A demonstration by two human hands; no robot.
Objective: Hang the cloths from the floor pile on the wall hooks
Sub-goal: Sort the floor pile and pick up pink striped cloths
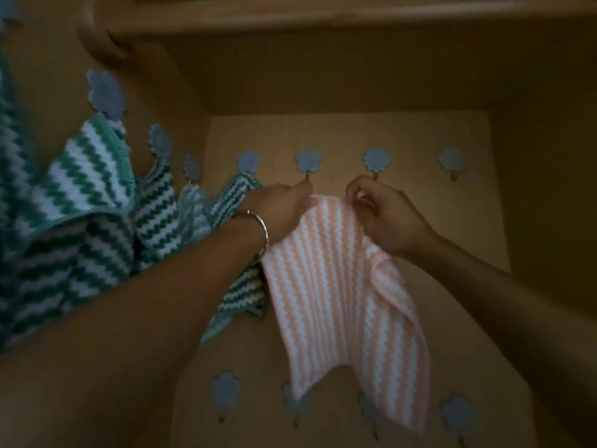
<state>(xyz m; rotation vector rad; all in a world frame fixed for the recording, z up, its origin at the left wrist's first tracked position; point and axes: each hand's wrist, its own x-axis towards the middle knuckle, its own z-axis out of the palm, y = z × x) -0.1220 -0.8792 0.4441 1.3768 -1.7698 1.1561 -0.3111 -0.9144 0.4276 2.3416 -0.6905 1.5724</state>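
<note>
A pink and white striped cloth (342, 286) hangs from both my hands in front of the back wall. My left hand (277, 208), with a bangle at the wrist, pinches its top left corner right under a blue flower-shaped hook (309, 163). My right hand (384, 215) pinches the top edge just below the neighbouring hook (376, 161). Several green and white zigzag cloths (97, 189) hang on hooks along the left wall and at the corner. The floor pile is out of view.
A bare hook (450, 161) sits at the right of the upper row. A lower row of blue hooks (225, 391) runs beneath the pink cloth. A wooden shelf (323, 14) overhangs the alcove above the hooks.
</note>
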